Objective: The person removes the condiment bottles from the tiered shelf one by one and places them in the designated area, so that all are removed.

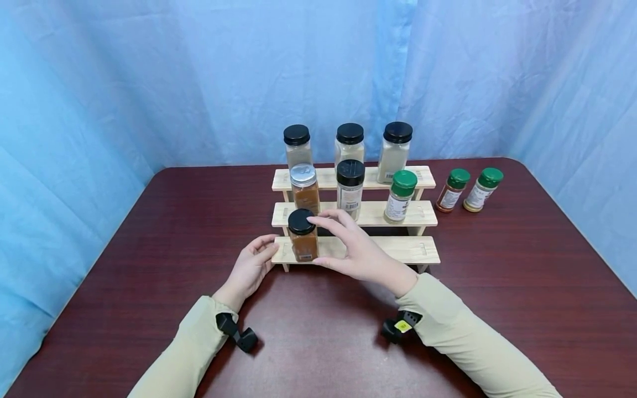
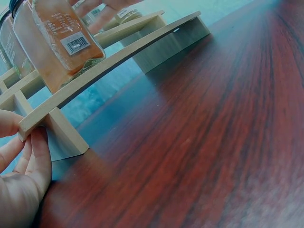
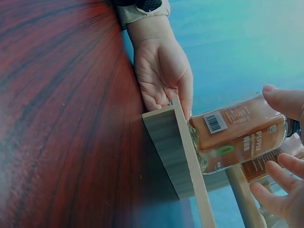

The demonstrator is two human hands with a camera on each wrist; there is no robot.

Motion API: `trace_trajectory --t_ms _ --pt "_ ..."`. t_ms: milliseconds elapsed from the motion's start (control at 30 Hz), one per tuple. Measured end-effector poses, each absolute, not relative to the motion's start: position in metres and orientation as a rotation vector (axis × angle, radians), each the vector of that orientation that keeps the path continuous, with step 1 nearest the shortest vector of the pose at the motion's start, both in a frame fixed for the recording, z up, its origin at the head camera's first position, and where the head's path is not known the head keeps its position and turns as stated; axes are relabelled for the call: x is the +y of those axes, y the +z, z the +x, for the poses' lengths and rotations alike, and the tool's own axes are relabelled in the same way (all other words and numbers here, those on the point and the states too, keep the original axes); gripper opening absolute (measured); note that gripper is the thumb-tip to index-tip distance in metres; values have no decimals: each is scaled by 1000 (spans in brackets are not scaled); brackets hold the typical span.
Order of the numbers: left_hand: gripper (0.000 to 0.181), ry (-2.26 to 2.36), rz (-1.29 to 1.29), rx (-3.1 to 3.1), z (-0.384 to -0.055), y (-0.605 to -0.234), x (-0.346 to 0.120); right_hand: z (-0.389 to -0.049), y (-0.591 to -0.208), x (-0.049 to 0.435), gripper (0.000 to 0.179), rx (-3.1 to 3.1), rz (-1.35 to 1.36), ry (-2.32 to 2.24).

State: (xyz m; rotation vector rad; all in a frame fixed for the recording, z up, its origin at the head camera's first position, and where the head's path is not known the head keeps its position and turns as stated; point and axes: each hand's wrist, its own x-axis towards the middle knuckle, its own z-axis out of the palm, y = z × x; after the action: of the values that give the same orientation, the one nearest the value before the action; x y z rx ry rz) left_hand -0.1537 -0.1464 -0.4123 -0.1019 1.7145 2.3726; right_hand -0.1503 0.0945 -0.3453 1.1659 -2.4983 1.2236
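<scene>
A square spice jar (image 1: pixel 304 246) of orange-brown powder with a black lid stands upright at the left end of the lowest tier of a stepped wooden rack (image 1: pixel 388 250). Around its right side is my right hand (image 1: pixel 359 250), thumb and fingers spread. In the right wrist view the thumb is at the jar (image 3: pixel 242 135) near its lid, and the other fingers (image 3: pixel 273 197) are apart from it. Whether the thumb touches the glass, I cannot tell. My left hand (image 1: pixel 251 268) pinches the left end of that tier (image 2: pixel 118 59) between thumb and fingers.
On the middle tier stand a silver-lidded jar (image 1: pixel 304 193), a black-capped shaker (image 1: pixel 350 190) and a green-capped bottle (image 1: pixel 398 202). Three black-lidded jars (image 1: pixel 393 157) line the top tier. Right of the rack, two green-capped bottles (image 1: pixel 450 196) stand on the dark red table (image 1: pixel 522 265).
</scene>
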Motion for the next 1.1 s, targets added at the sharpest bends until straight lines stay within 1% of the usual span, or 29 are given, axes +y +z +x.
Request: trace_trajectory --t_ms 367,600,867,1100 --pt "35 2379 -96 1713 -153 -412 -146 -153 -357 88 68 -2424 1211 1347" --pt "34 2387 -91 1701 -153 -413 -146 -155 -363 84 68 -2417 1180 1401" --pt "33 2392 -102 1697 -153 -413 -146 -157 -366 79 64 -2399 1129 1386" --pt "32 2385 -90 1696 -154 -413 -147 -160 -370 75 58 -2331 1136 1396"
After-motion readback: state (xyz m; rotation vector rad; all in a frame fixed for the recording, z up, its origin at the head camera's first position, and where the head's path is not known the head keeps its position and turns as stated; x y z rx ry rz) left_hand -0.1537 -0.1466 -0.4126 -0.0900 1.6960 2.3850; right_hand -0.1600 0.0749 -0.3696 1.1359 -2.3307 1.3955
